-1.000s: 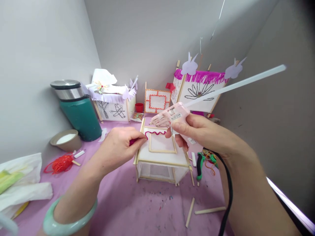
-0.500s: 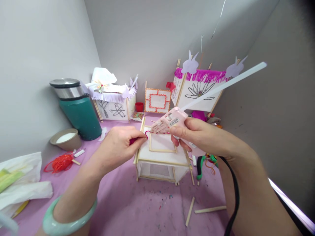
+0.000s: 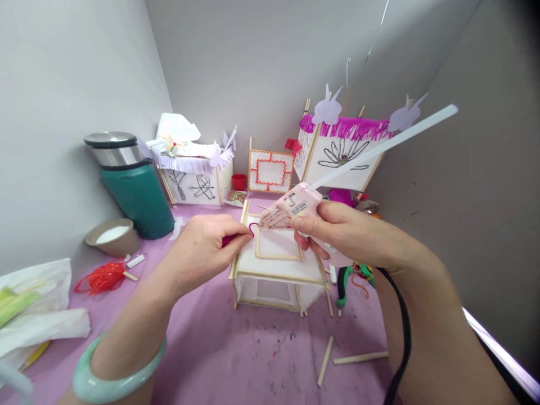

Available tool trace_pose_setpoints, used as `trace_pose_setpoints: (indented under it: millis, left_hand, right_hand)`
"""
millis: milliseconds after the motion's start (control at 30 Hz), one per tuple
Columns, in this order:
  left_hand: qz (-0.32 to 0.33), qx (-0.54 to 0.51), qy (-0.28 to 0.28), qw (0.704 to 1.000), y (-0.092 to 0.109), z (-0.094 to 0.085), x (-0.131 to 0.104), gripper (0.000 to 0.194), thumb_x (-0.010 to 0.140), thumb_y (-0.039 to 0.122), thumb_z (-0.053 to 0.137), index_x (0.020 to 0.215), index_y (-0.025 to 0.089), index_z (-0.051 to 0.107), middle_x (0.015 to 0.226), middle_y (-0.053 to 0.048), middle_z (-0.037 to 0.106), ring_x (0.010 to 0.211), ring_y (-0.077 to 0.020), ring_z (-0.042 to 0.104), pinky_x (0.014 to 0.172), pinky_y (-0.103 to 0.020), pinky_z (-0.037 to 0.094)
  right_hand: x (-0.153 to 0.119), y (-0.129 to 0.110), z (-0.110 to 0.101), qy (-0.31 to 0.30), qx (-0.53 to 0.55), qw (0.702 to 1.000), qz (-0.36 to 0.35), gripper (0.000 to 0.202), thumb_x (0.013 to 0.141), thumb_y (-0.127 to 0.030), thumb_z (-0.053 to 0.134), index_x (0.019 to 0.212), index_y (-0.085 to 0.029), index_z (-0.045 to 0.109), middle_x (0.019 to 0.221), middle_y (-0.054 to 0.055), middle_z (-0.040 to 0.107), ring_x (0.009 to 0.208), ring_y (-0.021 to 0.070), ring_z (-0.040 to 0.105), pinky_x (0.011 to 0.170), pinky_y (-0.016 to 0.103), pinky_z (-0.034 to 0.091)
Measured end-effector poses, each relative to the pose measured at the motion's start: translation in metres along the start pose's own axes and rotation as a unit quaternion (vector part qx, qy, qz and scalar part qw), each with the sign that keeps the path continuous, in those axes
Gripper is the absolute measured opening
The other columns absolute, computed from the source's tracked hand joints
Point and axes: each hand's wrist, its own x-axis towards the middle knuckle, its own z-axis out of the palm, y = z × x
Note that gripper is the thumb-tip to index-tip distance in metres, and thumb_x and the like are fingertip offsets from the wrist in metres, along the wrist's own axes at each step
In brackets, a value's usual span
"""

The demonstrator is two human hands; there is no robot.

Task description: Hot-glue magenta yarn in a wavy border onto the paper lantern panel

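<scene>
My right hand (image 3: 341, 233) is wrapped round a pink glue gun (image 3: 306, 203), from whose back a long pale glue stick (image 3: 388, 147) sticks out. Its nozzle points down and left, over the top of a white box frame (image 3: 278, 270) edged with thin wooden sticks. Between the thumb and fingers of my left hand (image 3: 211, 242) is dark magenta yarn (image 3: 228, 241). A loop of that yarn curves from my fingertips towards the nozzle, above a stick rectangle on the box top. The glue gun hides where the yarn meets the box.
Behind stand two decorated paper lanterns (image 3: 198, 188) (image 3: 346, 152) and a red-patterned panel (image 3: 270, 173). At left are a green tumbler (image 3: 137, 197), a bowl (image 3: 113, 236) and red yarn (image 3: 103, 277). Green-handled pliers (image 3: 343, 287) and loose sticks (image 3: 360, 358) lie right. A black cord hangs by my right wrist.
Both hands, the glue gun and the yarn hold almost the same place. The view has shifted only slightly.
</scene>
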Motion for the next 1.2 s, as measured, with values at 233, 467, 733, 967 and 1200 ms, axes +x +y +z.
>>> trace_pose_setpoints:
  millis: [233,467,733,967,1200]
  left_hand:
    - [0.002,-0.001,0.0,1.0,0.0009,-0.0007,0.0003,0.02,0.087,0.025,0.055,0.084,0.021,0.074,0.077,0.002,0.072,0.067,-0.0105,0.062,0.06,-0.023,0.042]
    - [0.001,0.001,-0.003,1.0,0.0012,-0.0011,-0.0001,0.02,0.087,0.025,0.055,0.083,0.021,0.074,0.078,0.002,0.072,0.067,-0.0103,0.062,0.06,-0.022,0.041]
    - [0.002,0.002,-0.001,1.0,0.0012,-0.0007,0.0004,0.02,0.088,0.025,0.055,0.084,0.021,0.074,0.079,0.002,0.072,0.068,-0.0105,0.062,0.061,-0.023,0.042]
    - [0.003,0.0,0.003,1.0,-0.0006,-0.0008,-0.0005,0.019,0.087,0.025,0.055,0.085,0.021,0.074,0.079,0.002,0.073,0.069,-0.0112,0.063,0.062,-0.023,0.043]
    - [0.007,-0.004,0.004,1.0,-0.0011,0.0004,-0.0003,0.019,0.087,0.026,0.056,0.084,0.021,0.074,0.078,0.002,0.072,0.068,-0.0109,0.063,0.061,-0.023,0.043]
  right_hand:
    - [0.0018,0.0039,-0.0001,-0.002,-0.005,1.0,0.012,0.067,0.076,-0.082,0.037,0.075,-0.022,0.066,0.068,-0.001,0.057,0.06,0.0126,0.05,0.055,0.026,0.038]
    - [0.0008,0.0017,-0.0007,0.006,-0.005,1.0,0.012,0.068,0.076,-0.083,0.037,0.075,-0.021,0.067,0.066,-0.001,0.058,0.059,0.0118,0.05,0.053,0.025,0.038]
    - [-0.0005,-0.0001,0.0005,-0.004,-0.002,1.0,0.012,0.068,0.077,-0.082,0.037,0.074,-0.02,0.067,0.064,-0.001,0.057,0.056,0.011,0.048,0.05,0.025,0.037]
    - [-0.0002,0.0009,0.0003,0.018,-0.015,1.0,0.02,0.069,0.075,-0.083,0.038,0.074,-0.02,0.068,0.066,-0.001,0.057,0.058,0.0116,0.05,0.053,0.025,0.039]
    - [-0.0014,0.0013,-0.0001,-0.012,-0.009,1.0,-0.001,0.068,0.08,-0.08,0.035,0.076,-0.02,0.067,0.064,0.0,0.057,0.055,0.0117,0.049,0.048,0.025,0.037]
